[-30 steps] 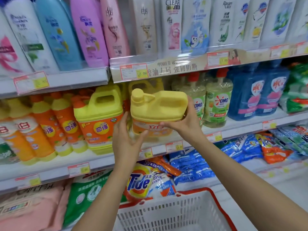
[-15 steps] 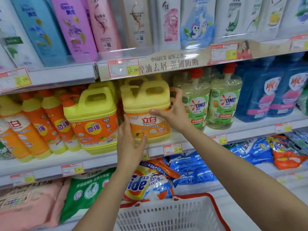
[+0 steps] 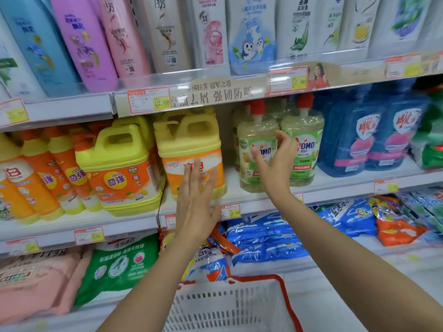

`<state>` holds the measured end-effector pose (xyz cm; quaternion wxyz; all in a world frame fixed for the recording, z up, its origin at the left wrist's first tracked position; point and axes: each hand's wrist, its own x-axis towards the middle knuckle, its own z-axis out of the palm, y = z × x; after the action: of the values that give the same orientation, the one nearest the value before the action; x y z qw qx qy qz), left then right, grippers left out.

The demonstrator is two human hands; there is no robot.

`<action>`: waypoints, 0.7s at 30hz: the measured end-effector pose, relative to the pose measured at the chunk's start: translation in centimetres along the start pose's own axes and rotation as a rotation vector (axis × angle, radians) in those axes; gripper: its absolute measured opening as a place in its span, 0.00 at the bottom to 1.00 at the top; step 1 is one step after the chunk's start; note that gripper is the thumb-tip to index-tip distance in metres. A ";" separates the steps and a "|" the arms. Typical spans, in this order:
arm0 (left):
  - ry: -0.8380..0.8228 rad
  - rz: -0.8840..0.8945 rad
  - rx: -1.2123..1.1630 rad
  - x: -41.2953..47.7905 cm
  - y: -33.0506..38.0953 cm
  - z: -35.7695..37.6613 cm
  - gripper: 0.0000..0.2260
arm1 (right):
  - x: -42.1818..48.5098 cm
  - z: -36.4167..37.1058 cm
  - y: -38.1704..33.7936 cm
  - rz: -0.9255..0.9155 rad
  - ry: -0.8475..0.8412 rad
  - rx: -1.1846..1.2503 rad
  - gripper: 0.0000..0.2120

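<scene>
Both hands have come off the yellow jug [image 3: 189, 142] since a second ago, when I held it tipped on its side in front of the shelving. It now stands upright on the middle shelf [image 3: 335, 189], handle up and orange label facing me, just left of the centre of my view.

My left hand [image 3: 195, 204] is spread flat at the jug's six o'clock, with its fingers straight and pointing up. The fingertips [image 3: 197, 165] overlap the lower part of the label, and I cannot tell whether they touch it or sit just off it. My right hand [image 3: 275, 164] is at the jug's three o'clock with a gap of bare shelf between them. Its fingers are loosely curved, the thumb is apart, and it grips nothing. It hangs in front of the OMO bottle [image 3: 249, 133], hiding part of the label.

At the jug's nine o'clock, just beside it, stands the Keon jug [image 3: 115, 159], also yellow with an orange label. Further out at three o'clock, past the OMO bottle, are the blue bottles [image 3: 359, 140]. At twelve o'clock, on the shelf above, stand the shampoo bottles [image 3: 167, 32]. At five o'clock, one shelf down, lie the blue bags [image 3: 263, 240], and at seven o'clock the green bag [image 3: 119, 262]. At six o'clock, between my forearms, is the white basket [image 3: 286, 298] with its red rim.
</scene>
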<state>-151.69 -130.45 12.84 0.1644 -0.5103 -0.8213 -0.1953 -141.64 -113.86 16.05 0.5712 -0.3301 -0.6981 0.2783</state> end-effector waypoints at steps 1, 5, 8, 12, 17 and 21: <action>-0.030 -0.006 0.028 0.2 0.5 0.3 0.37 | 0.2 -0.3 0.3 0.054 -0.072 -0.040 0.38; -0.098 -0.061 0.101 0.7 1.1 1.5 0.42 | 0.8 -0.1 1.5 0.195 -0.243 -0.160 0.52; -0.120 -0.074 0.094 0.8 0.8 1.9 0.43 | 1.4 0.3 1.9 0.194 -0.199 -0.247 0.48; -0.117 -0.063 0.058 0.9 0.2 2.3 0.45 | 1.7 0.5 2.3 0.210 -0.211 -0.130 0.44; -0.126 -0.045 0.052 1.0 -0.2 2.1 0.44 | 1.8 -0.1 2.6 0.240 -0.192 -0.021 0.41; -0.099 -0.003 0.021 0.9 -0.6 2.0 0.42 | 1.6 -0.1 2.4 0.321 -0.091 0.200 0.38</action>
<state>-152.75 -128.99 11.41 0.1285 -0.5163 -0.8312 -0.1614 -141.40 -111.12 15.18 0.5173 -0.3660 -0.6302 0.4486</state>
